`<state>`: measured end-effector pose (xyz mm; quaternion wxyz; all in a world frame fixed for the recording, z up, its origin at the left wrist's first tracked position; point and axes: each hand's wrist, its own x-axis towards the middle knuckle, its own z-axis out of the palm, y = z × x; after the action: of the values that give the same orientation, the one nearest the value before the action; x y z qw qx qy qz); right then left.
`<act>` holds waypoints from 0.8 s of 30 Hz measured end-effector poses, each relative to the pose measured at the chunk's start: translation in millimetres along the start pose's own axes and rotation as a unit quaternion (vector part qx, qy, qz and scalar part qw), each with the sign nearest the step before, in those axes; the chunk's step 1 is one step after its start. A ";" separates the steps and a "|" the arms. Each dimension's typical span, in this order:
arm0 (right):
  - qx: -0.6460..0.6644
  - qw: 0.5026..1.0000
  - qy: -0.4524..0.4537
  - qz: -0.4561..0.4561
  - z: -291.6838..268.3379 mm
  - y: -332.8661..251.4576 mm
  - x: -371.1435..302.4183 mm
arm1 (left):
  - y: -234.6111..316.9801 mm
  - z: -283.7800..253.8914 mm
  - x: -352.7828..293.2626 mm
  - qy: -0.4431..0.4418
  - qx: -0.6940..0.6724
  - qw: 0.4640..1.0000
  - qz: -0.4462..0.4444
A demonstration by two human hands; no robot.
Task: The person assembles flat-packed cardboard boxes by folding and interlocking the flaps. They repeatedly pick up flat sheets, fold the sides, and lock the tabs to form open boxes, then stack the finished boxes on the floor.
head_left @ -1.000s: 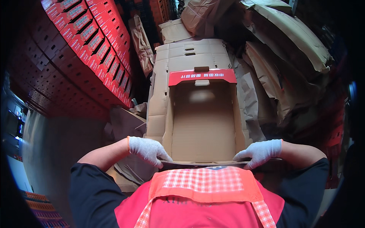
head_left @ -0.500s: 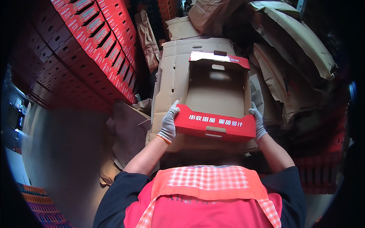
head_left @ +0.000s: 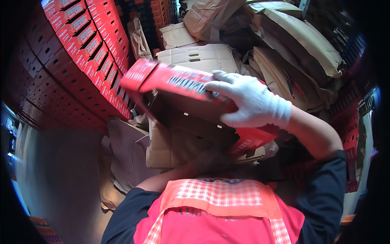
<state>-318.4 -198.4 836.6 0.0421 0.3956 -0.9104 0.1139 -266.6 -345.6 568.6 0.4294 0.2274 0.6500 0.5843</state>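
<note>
A red cardboard box (head_left: 178, 81) is tipped up on its side in front of me, smeared by motion, its printed long wall facing up. My right hand (head_left: 254, 99), in a white knitted glove, grips the box near its right end, thumb on one side and fingers over the other. Down in the shadow under the box, my left forearm (head_left: 172, 175) reaches in. The left hand there is dark and blurred, so its fingers do not show. Beneath the box lies a stack of flat brown cardboard blanks (head_left: 207, 55).
Tall stacks of red boxes (head_left: 87, 49) rise at the left. Large brown paper bundles (head_left: 300, 38) lean at the right, and another paper-wrapped bundle (head_left: 211, 18) lies at the back. Crumpled brown paper (head_left: 126, 150) hangs left of the stack, above the grey floor (head_left: 61, 171).
The box has gone from lying flat, held at both near corners, to tipped up and turned. My right hand moved up and left onto it; my left hand dropped into the shadow underneath.
</note>
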 end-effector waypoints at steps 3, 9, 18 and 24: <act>-0.010 0.982 0.168 0.080 24.6 23.6 17.1 | 57.9 0.8 -52.1 0.222 0.298 0.897 0.241; -0.011 0.954 0.275 0.123 23.7 41.2 13.0 | 212.0 -43.7 -56.8 0.362 0.642 0.628 0.251; 0.151 0.955 0.151 0.204 -11.3 69.4 -25.8 | 214.7 -73.3 -32.4 0.324 0.593 0.691 0.257; -0.204 0.975 0.059 0.062 -5.1 68.6 5.5 | 212.3 -69.4 -28.4 0.343 0.589 0.677 0.277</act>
<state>-372.2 -155.7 830.6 0.1685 0.3143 -0.9330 -0.0491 -352.7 -362.0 776.0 -0.2280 0.3864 0.8687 0.2102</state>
